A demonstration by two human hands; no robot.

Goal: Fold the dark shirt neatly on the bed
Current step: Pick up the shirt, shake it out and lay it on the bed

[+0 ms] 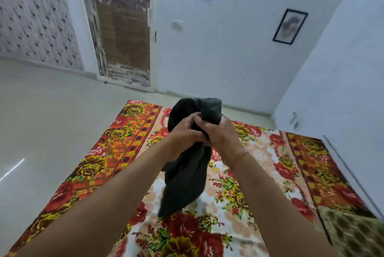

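Note:
The dark shirt (185, 175) is bunched and held up in the air over the bed (259, 152), which is covered with a bright floral blanket. My left hand (182, 130) and my right hand (220, 132) grip the shirt close together near its top. Part of the cloth bulges above my fingers and the rest hangs down in a narrow twisted drape. Its lowest tip reaches close to the blanket's middle; I cannot tell whether it touches.
A pale tiled floor (41, 121) lies left of the bed. A white wall (342, 90) runs along the bed's right side. Ahead stand a door (122, 34) and a framed picture (289, 26) on the far wall.

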